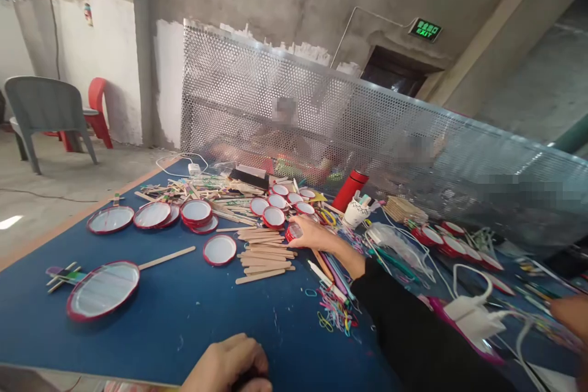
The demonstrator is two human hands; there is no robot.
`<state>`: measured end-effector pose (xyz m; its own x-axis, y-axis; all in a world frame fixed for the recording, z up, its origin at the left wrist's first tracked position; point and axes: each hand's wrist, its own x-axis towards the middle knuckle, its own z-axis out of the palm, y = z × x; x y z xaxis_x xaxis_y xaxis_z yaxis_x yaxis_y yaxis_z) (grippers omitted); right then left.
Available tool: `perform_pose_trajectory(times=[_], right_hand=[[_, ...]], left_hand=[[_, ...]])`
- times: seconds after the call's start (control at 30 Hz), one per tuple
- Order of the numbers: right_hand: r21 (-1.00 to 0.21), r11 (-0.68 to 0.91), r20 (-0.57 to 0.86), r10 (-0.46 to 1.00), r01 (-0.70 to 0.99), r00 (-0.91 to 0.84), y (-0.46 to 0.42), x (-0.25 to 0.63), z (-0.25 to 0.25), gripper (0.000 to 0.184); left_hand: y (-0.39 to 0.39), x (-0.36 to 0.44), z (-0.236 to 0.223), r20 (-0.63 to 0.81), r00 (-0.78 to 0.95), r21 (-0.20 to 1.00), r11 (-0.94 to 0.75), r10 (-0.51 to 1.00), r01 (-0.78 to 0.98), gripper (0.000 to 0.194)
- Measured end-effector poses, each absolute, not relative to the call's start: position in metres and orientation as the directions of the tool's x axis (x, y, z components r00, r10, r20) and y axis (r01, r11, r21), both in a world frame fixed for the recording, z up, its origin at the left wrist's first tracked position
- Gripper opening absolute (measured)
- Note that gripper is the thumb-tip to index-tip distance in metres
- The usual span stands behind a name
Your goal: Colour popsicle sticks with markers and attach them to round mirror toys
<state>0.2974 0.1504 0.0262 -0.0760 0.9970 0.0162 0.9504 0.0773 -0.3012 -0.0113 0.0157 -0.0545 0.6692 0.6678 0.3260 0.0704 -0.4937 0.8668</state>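
Observation:
My right hand [315,236] reaches over the middle of the table, its fingers closed round a small red-rimmed lid [293,232], partly covered by them. Beneath and beside it lies a pile of flat wooden craft sticks [264,253]. A white lid with a red rim [219,250] rests left of the sticks; several more lids [277,201] are clustered behind. At the near edge my left hand [229,364] is curled closed; whatever it may hold is hidden. To its left is a larger red-rimmed disc [105,290] with a craft stick [168,257] projecting from it.
Coloured rubber bands [337,312] and pens [328,282] lie near my right forearm. Behind stand a red bottle [350,190] and a white cup [356,213]. White chargers with cables [475,318] sit at right. A perforated metal screen [257,92] borders the far side.

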Motion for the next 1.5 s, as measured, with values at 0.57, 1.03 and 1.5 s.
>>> perform_pose_trajectory(times=[0.57, 1.03, 1.5], right_hand=[[-0.309, 0.263, 0.2, 0.958, 0.914, -0.208, 0.03, 0.299, 0.045, 0.018], [-0.259, 0.372, 0.369, 0.891, 0.891, -0.265, -0.019, 0.31, 0.005, 0.027], [-0.121, 0.352, 0.269, 0.912, 0.928, -0.31, 0.058, 0.201, 0.003, 0.026]], left_hand=[[0.038, -0.012, 0.011, -0.085, 0.789, 0.945, -0.203, 0.608, 0.258, 0.029], [0.035, -0.02, 0.004, -0.044, 0.569, 0.985, 0.13, 0.821, -0.112, 0.06], [0.031, -0.032, 0.003, 0.006, 0.722, 0.998, 0.041, 0.692, -0.048, 0.057]])
